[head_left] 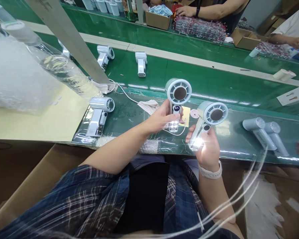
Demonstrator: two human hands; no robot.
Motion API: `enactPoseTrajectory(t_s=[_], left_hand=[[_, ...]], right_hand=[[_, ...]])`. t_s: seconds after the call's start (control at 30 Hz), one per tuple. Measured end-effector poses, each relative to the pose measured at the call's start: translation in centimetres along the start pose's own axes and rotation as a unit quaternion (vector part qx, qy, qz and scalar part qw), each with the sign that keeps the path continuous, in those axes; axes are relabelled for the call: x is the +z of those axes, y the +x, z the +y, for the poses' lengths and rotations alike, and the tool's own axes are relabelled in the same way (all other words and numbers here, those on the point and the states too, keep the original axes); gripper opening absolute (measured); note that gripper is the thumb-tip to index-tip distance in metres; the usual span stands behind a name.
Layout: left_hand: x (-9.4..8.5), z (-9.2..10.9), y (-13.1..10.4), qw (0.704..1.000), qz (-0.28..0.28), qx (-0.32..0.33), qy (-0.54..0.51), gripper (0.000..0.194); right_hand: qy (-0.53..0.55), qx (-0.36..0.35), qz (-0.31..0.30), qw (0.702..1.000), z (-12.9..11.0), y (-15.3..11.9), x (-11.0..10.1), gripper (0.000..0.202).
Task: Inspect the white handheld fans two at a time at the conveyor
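My left hand is closed round the handle of a light blue handheld fan, its thumb beside a small lit display. The front grille faces up towards me, and a bright glow shows on the lower handle. In my right hand is a second light blue handheld fan, tilted to the left, with a strong white light low on its handle. The two fans are apart, both held over the near edge of the bench. Behind them lie a yellow note and a pink round tag.
Another fan lies at left on the green bench, near a yellow sheet and a slanted metal post. Two fans rest at right. White cables cross at lower right. A co-worker's arm is across the line.
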State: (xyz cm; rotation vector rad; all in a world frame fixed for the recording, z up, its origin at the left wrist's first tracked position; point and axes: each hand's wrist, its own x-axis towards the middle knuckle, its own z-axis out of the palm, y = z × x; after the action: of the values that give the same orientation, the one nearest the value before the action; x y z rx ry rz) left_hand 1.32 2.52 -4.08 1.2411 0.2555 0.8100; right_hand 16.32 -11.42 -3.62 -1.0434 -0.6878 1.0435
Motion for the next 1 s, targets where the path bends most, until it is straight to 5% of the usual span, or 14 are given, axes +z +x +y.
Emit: enactPoseTrajectory(t_s=[0.73,1.0], left_hand=[[0.06,0.08,-0.13,0.996,0.02,-0.05,0.067,0.059],[0.08,0.03,-0.33,0.996,0.027,0.004,0.087,0.058]], right_hand=[[-0.002,-0.012,-0.024,1.0,-0.05,-0.41,0.02,0.021],[-0.01,-0.015,-0.041,0.999,-0.41,-0.6,-0.12,0.022]])
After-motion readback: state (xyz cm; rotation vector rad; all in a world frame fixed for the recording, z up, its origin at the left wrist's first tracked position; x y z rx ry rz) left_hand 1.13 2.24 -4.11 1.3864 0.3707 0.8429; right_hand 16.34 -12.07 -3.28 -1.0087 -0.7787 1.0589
